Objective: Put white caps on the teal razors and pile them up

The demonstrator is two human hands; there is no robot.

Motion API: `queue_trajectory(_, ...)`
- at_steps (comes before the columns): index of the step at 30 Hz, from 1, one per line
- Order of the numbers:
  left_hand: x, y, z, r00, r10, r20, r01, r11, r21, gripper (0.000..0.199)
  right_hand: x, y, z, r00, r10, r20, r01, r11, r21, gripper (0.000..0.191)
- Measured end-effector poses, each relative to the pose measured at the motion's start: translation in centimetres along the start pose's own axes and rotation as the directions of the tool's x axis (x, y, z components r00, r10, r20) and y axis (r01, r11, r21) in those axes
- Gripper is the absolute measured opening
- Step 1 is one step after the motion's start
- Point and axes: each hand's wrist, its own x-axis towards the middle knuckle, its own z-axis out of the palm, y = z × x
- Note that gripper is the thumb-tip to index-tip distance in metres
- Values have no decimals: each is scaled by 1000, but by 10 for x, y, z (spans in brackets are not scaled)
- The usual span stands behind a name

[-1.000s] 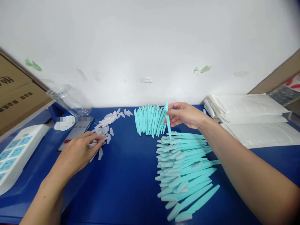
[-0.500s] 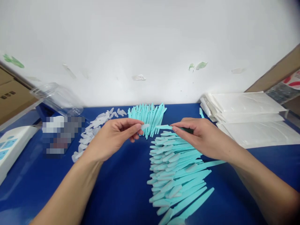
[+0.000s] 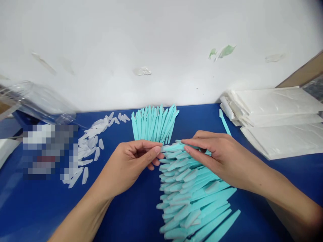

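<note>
My left hand is closed in a pinch, thumb against index finger, on a small translucent cap. Between the thumb and fingers of my right hand is a turquoise eyebrow razor, its tip end meeting the cap at my left fingertips. How far the cap sits over the blade I cannot tell. Below both hands lies a heap of capped turquoise razors, tips pointing left. Behind my left hand stretches a row of turquoise razors. Loose translucent caps are scattered at left.
One single razor lies apart near stacked white plastic bags at the right. A clear plastic jar lies at the back left, by a blurred-out object. The blue tabletop meets a white wall.
My hands have come together, the razor's tip now at the cap in my left fingers; before, a gap separated them. The view has shifted slightly. The dark handle part no longer shows clearly.
</note>
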Motion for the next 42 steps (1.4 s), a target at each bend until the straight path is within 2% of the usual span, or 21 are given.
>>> queue_trajectory(5,-6,-1,16,1000,9,-24,-8,999,43,26,-1,-10,8,998,-57,-10,56,997,-51,35)
queue_trajectory(8,-9,0,17,998,23,-57,-16,993,117,29,-4,-11,8,998,-67,-13,66,995,-76,34)
queue_trajectory(12,-7,3,5,978,126,-165,-71,951,302,32,-11,-1,-2,1000,-29,4,29,996,-85,32)
queue_trajectory(15,-4,4,-9,940,169,-295,-53,930,364,36,-15,8,-11,993,9,119,-7,1000,-19,28)
queue_trajectory(17,-2,4,-17,926,173,-337,-36,925,377,39,-16,11,-13,980,42,197,-47,999,20,27)
queue_trajectory(20,-1,4,-22,921,176,-349,-22,915,404,41,-16,14,-13,972,55,229,-62,998,24,28)
queue_trajectory(28,-2,7,-29,923,206,-325,-44,895,443,34,-20,14,-13,985,16,170,-15,1000,-4,29)
queue_trajectory(31,-2,8,-35,908,226,-352,-38,883,469,34,-18,8,-20,984,58,167,-61,998,11,32)
queue_trajectory(34,0,11,-41,894,252,-370,-50,878,476,32,3,0,-29,979,199,51,-198,980,-15,41)
queue_trajectory(36,-1,16,-45,871,266,-413,-40,876,480,32,30,-2,-30,943,326,-65,-331,939,-90,53)
queue_trajectory(37,-2,20,-48,853,263,-451,-19,879,476,34,47,-2,-28,919,385,-84,-392,914,-107,55)
queue_trajectory(39,-9,29,-57,806,242,-541,45,885,463,39,79,4,-19,867,498,-5,-498,866,-42,57)
queue_trajectory(40,-14,34,-63,786,233,-573,79,881,467,41,94,9,-12,858,512,38,-512,859,-10,57)
queue_trajectory(42,-25,39,-81,788,233,-570,117,852,510,43,115,20,2,842,533,86,-538,842,47,53)
